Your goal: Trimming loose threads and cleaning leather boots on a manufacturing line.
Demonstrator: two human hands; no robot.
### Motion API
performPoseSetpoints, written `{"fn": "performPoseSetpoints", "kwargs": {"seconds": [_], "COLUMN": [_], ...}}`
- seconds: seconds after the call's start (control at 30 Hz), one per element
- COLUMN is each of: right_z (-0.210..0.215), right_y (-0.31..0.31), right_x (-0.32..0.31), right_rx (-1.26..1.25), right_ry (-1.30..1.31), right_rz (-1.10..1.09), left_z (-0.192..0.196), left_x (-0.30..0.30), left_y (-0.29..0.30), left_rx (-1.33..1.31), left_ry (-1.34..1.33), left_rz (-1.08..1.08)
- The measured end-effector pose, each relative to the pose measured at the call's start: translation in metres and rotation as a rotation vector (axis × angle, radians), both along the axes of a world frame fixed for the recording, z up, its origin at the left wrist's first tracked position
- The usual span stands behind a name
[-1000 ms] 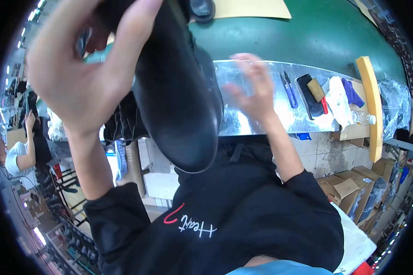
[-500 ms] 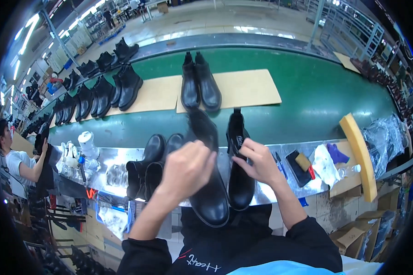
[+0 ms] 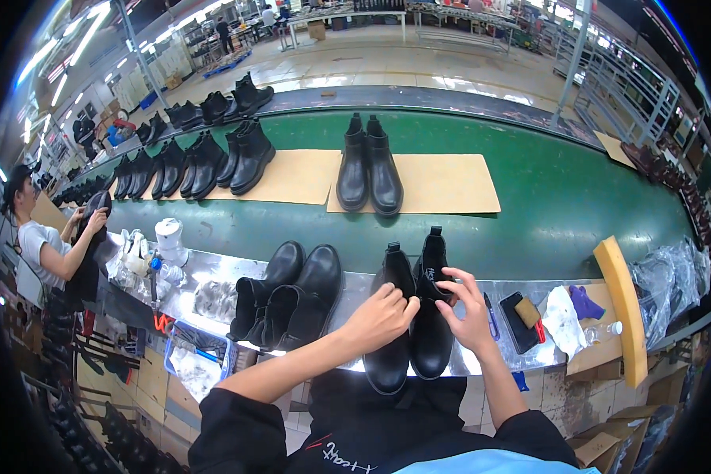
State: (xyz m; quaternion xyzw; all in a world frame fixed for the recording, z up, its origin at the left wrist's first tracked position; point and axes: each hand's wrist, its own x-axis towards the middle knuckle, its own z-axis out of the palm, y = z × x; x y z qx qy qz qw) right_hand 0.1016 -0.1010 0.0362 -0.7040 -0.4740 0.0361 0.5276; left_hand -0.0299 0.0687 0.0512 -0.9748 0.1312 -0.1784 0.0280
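I see a pair of black ankle boots [image 3: 409,324] standing side by side on the shiny metal counter [image 3: 213,294], right at its near edge, toes pointing toward me. My left hand [image 3: 381,316] curls over the shaft of the left boot, fingers closed on its top edge. My right hand [image 3: 468,306] pinches the collar of the right boot, thumb and fingers closed on the leather. I judge the step in hand is squaring the two boots together as a matched pair. The next move calls for a firm hold on both collars and a level lift, so neither boot tips off the near edge. A second black pair [image 3: 288,296] lies just to the left, leaning. Beyond, the green conveyor belt [image 3: 577,205] carries more boots on cardboard sheets.
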Motion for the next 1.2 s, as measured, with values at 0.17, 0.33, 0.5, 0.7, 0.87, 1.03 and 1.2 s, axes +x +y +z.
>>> {"fn": "performPoseSetpoints", "kwargs": {"seconds": [0.17,0.33,0.5,0.7,0.87,1.03,1.2], "right_z": [-0.043,-0.082,-0.093,-0.102,-0.118,-0.134,-0.143], "right_y": [-0.005,-0.014,-0.020,-0.028,-0.032,-0.029,-0.034], "right_x": [-0.005,-0.019,-0.029,-0.025,-0.005,-0.002,-0.002], "right_rx": [0.192,-0.031,-0.061,0.030,0.121,0.167,0.099], "right_ry": [0.099,0.275,0.224,0.332,0.570,0.532,0.411], "right_rz": [-0.305,-0.254,-0.225,-0.175,-0.258,-0.290,-0.391], "left_z": [0.013,-0.004,0.018,0.027,0.029,0.018,0.054], "left_x": [0.014,0.026,0.026,0.044,0.057,0.068,0.079], "left_y": [0.013,0.011,-0.005,0.001,-0.005,0.009,0.063], "left_rx": [-0.075,-0.015,-0.252,-0.318,-0.471,-0.485,-0.489], "left_ry": [0.133,0.024,0.116,0.468,0.433,0.456,0.428], "left_rz": [0.051,0.072,0.106,0.106,0.072,0.030,0.060]}}
